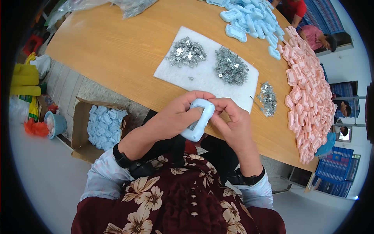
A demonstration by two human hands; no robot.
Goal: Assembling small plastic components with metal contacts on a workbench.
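Observation:
A light blue plastic casing (201, 126) with a rectangular opening is held tilted above my lap, just off the table's near edge. My left hand (175, 117) grips it, the thumb lying across the opening. Against the casing's right edge, the thumb and fingertips of my right hand (235, 123) are pinched together; whatever is between them is hidden. Beyond my hands a white padded sheet (187, 84) bears two heaps of small metal pieces, a left heap (187, 52) and a right heap (231, 66). A smaller pile of metal pieces (267, 99) lies on the wood beside the sheet.
Blue casings (253, 17) are heaped at the table's far side, and a long mound of pink casings (307, 101) lines its right. A cardboard box (83, 146) of blue parts stands on the floor at left, near a blue bucket (56, 124). Other people sit beyond the table.

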